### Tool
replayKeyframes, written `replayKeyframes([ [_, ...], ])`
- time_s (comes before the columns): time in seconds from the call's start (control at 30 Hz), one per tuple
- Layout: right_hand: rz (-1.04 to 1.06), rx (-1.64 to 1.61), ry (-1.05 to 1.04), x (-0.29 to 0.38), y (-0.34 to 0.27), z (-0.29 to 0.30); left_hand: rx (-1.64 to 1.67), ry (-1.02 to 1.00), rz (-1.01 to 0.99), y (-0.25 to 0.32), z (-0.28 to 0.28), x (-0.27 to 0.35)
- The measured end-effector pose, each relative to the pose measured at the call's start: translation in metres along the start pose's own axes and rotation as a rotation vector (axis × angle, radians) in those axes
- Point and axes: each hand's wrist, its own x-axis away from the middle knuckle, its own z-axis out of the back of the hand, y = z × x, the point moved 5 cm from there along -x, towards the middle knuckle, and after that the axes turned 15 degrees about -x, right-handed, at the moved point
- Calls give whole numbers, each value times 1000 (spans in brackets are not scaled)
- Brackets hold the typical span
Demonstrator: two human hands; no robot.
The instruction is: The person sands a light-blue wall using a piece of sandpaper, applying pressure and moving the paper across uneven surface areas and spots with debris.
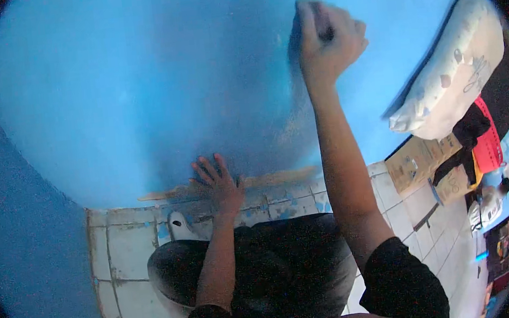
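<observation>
A light blue painted wall (209, 71) fills most of the view in front of me. High on its right part, my right hand (332, 36) is curled up close against the surface, slightly blurred. Something dark shows inside its curled fingers, but whether it is a thing or shadow I cannot tell. Below that hand is a scuffed, paler patch (294, 123) in the paint. My left hand (220, 187) spreads its fingers low on the wall, beside a bare tan strip (279, 176) along the wall's foot. Nothing is in it.
White floor tiles (132, 246) with blue paint spots meet the wall. A white slipper (179, 226) shows by my knee. To the right are a pale pillow-like bundle (453, 71), cardboard boxes (420, 161) and a red container (487, 141). A person (491, 203) is further off.
</observation>
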Motion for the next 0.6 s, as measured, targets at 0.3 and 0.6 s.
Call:
replayKeyframes([
  [0.3, -109, -356, -157, 120, 7, 85, -46, 198, 12, 1, -4, -2],
  [0.6, -644, -458, -1040, 310, 59, 133, -62, 263, 107, -13, 32, -11],
])
